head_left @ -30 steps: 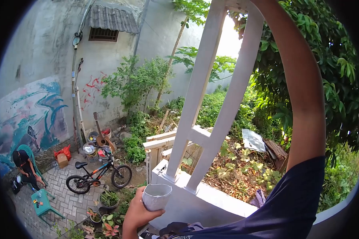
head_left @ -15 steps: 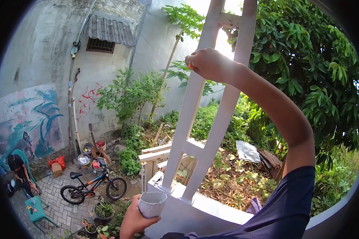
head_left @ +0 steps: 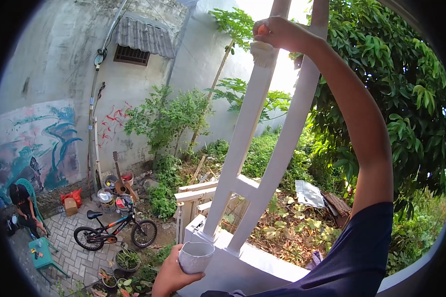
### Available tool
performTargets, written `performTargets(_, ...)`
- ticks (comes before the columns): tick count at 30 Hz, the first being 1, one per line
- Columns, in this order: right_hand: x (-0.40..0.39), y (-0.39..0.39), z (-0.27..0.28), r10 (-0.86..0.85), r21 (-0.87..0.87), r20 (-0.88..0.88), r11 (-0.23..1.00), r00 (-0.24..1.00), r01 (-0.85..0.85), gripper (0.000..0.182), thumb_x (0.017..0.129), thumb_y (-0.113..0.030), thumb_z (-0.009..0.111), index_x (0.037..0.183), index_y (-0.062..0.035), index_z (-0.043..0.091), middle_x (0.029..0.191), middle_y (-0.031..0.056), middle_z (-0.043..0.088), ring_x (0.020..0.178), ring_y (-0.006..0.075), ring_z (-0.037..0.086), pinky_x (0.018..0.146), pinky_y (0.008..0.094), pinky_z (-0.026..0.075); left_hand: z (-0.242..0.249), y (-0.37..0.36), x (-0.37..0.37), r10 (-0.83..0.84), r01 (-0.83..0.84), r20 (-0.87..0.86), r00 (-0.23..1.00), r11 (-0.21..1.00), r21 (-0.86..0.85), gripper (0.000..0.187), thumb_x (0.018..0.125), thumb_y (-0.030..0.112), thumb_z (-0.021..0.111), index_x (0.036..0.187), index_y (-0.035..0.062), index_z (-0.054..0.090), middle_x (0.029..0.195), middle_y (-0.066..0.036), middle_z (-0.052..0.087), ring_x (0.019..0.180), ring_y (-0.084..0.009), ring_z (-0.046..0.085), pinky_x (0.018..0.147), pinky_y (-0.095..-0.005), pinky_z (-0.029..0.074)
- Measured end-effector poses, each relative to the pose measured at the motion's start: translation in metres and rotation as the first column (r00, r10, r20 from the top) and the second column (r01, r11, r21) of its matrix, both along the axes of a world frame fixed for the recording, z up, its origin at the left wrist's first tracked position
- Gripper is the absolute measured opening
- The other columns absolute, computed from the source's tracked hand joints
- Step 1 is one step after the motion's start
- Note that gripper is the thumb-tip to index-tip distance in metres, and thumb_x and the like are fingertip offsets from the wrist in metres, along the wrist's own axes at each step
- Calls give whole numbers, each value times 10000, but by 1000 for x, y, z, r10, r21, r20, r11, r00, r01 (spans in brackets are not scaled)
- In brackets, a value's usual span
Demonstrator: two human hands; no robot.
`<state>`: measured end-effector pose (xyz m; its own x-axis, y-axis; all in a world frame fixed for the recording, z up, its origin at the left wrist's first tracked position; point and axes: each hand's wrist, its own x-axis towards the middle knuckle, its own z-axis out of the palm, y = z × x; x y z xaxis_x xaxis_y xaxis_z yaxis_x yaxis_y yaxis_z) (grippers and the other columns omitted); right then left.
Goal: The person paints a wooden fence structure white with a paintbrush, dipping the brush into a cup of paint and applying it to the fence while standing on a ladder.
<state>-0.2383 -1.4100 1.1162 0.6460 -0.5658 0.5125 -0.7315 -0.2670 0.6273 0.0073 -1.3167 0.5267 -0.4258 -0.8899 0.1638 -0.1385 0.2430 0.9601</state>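
Observation:
In the lower middle, my left hand point(head_left: 172, 274) is wrapped round a whitish cup point(head_left: 196, 258) with an uneven rim and smeared sides. What the cup holds is hard to make out. Raised high, my right hand point(head_left: 287, 35) is closed on a paintbrush point(head_left: 263, 53) with a reddish handle end between the fingers. Its pale bristles lie against the left upright of a white post frame point(head_left: 246, 116). Crosspieces join this upright to a second one on the right, and both stand on a white ledge point(head_left: 277, 267).
Down in the yard are a bicycle point(head_left: 115, 228), a guitar point(head_left: 121, 184), buckets point(head_left: 105, 196), potted plants point(head_left: 128, 259) and a green stool point(head_left: 43, 255). A seated person point(head_left: 24, 208) is at far left. Leafy branches point(head_left: 381, 84) fill the right side.
My right hand has moved up the left upright, and the brush's bristles now show beneath it. The left hand still holds the cup, slightly shifted as the view moved.

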Motion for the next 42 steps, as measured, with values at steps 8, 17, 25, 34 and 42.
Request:
performTargets(8,-17,-42,96,-99,-399,-173,917,980,22,110,845,-70,561,843,-24,661,749,201,629,761,376,668,744,477,528,-3,-2,4,29,-30,-45,999,999,-17,983,606,339,964,1386,7,465,1219,-219,687,1148,-327,688,988,-425,531)
performTargets(17,-6,-36,-19,-155,-332,-268,941,951,60,201,1034,-251,594,1008,-71,681,850,125,707,820,314,703,751,458,548,-8,-1,-1,9,-8,-67,998,1000,8,978,607,324,963,1389,5,470,1225,-205,688,1147,-312,688,988,-416,531)
performTargets(25,39,7,-133,-142,313,-107,935,984,169,280,1001,-312,654,949,-37,658,779,120,673,753,281,712,726,400,551,6,1,2,-10,4,-99,995,998,-58,942,620,259,964,1384,6,474,1226,-178,681,1126,-263,676,974,-406,535)
performTargets(34,2,-10,-9,-86,119,233,991,969,59,332,993,-372,677,1090,-55,686,846,100,698,704,214,679,681,370,589,8,3,0,-4,1,-57,998,999,-54,959,621,268,966,1391,3,459,1227,-177,676,1134,-262,672,983,-411,532)
performTargets(42,-32,-42,81,-58,-500,-203,864,978,-53,161,905,-67,538,876,-45,694,840,199,692,811,362,705,758,463,551,6,0,6,21,-25,-77,997,998,-54,974,617,292,972,1389,-2,456,1231,-180,672,1139,-266,673,991,-412,530)
